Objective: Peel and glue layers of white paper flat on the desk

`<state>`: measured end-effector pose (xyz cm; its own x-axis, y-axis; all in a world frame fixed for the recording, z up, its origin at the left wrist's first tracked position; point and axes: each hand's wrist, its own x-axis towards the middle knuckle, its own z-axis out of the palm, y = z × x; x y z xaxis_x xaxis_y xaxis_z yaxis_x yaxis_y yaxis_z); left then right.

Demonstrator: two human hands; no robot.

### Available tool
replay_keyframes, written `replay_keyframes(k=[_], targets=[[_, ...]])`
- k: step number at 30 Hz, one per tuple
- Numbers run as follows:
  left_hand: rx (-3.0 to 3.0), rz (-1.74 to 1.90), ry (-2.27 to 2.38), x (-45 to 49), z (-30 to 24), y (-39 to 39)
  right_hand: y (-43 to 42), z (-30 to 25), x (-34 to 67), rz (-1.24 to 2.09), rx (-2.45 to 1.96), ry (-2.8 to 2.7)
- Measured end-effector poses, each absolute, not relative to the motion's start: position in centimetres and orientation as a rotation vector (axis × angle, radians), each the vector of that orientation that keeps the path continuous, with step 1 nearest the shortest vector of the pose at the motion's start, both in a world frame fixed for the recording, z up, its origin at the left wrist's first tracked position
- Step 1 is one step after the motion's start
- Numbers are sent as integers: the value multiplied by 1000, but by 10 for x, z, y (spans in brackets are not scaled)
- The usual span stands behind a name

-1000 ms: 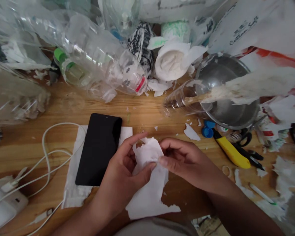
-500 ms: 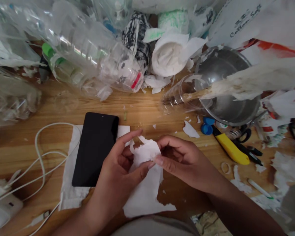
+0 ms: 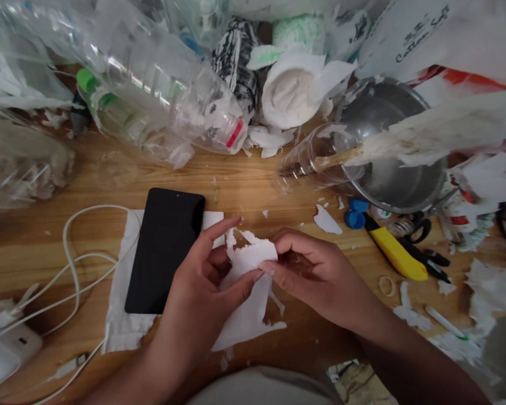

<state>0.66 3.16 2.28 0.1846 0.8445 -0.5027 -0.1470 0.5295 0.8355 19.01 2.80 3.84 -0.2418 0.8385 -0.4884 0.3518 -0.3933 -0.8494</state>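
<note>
A torn sheet of white paper (image 3: 255,253) with ragged edges is held between my two hands above the wooden table. My left hand (image 3: 213,275) pinches its near edge with the thumb, while the index finger stretches up past the torn top. From the other side, my right hand (image 3: 306,270) grips the paper between thumb and curled fingers, the two thumb tips almost meeting. The lower part of the sheet hangs down toward me. Left of my left hand, a black tablet (image 3: 164,253) lies on a white cloth or paper (image 3: 124,332).
Clear plastic bottles (image 3: 152,73) crowd the back left. A metal bowl (image 3: 388,185) stands back right beside a clear plastic cup (image 3: 307,160). To the right lie a yellow-handled cutter (image 3: 396,253), blue caps (image 3: 355,218) and paper scraps (image 3: 328,220). A white cable (image 3: 69,247) loops at the left.
The lower part of the paper has swung up and left slightly, and its torn top is turned more open. Both hands keep their hold in nearly the same place.
</note>
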Motion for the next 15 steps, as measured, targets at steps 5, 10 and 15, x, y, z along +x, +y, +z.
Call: replay_keyframes(k=[5,10,15], targets=[[684,797,1162,6,22,31,28,39,188,1666,-1635,-1398],[686,808,1129,5,23,29,30,40,189,1724,-1596,-1353],[632,787,1110,5,24,29,31,40,192,1726,-1601,-1433]])
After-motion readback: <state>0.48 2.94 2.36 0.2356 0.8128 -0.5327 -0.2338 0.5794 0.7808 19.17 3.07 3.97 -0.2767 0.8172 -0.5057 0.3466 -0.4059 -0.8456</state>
